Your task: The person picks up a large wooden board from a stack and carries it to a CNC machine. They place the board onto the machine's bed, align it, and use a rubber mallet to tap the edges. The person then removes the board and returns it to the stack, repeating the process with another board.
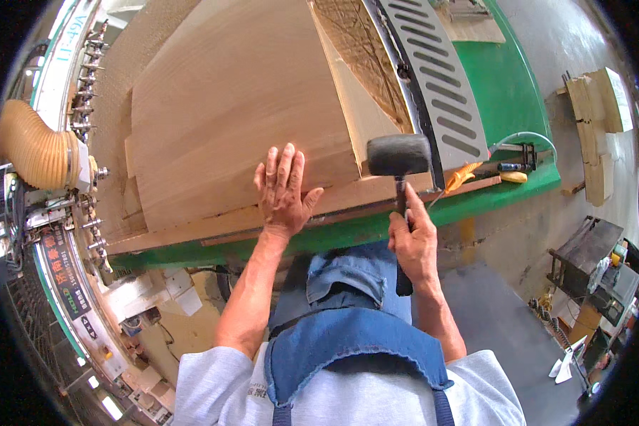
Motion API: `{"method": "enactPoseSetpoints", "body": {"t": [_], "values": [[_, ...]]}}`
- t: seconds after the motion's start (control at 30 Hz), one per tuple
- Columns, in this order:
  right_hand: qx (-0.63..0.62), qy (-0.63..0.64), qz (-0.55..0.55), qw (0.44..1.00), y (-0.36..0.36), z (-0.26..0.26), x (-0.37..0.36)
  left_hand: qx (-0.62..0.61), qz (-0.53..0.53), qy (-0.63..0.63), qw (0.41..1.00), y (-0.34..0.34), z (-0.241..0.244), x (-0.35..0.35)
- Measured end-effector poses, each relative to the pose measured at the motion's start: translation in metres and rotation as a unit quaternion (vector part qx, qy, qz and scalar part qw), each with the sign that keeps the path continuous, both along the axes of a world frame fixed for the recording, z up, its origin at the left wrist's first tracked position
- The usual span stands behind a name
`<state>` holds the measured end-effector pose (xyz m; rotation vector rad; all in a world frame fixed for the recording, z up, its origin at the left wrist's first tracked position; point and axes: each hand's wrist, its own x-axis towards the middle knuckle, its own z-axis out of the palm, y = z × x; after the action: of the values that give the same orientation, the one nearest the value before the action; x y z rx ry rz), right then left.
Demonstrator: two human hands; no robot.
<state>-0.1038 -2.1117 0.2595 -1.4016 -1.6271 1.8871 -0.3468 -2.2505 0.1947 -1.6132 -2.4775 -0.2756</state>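
Observation:
My left hand (286, 194) lies flat, fingers spread, on the near part of a large wooden board (234, 106) on the green machine table. My right hand (414, 234) grips the dark handle of a black rubber mallet (399, 155). The mallet's head is over the board's near right corner, beside the slotted grey metal panel (436, 80); whether it touches anything below, I cannot tell. A thin pale sheet (370, 106) and a brown patterned piece (359, 48) lie between the board and the panel.
An orange-handled tool (462, 175), a clamp (516, 154) and a yellow-handled item (513, 177) lie at the table's right edge. A ribbed hose (40, 145) and machine spindles (88, 96) stand at the left. Stacked wood pieces (591, 133) are on the right.

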Motion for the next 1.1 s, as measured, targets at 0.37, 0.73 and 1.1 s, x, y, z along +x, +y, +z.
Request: {"method": "enactPoseSetpoints", "body": {"t": [0.37, 0.73, 1.1], "values": [[0.033, 0.0, 0.076, 0.997, 0.01, 0.001, -0.016, 0.004, 0.012, -0.017, 1.0, 0.0, 0.006, 0.002], [0.023, 0.07, 0.054, 0.996, 0.057, 0.008, -0.057, 0.029, 0.019, -0.058, 0.998, 0.001, 0.013, 0.0], [0.099, -0.019, -0.015, 0.995, 0.192, -0.026, -0.094, 0.013, 0.033, -0.059, 0.998, 0.001, 0.013, 0.0]]}}
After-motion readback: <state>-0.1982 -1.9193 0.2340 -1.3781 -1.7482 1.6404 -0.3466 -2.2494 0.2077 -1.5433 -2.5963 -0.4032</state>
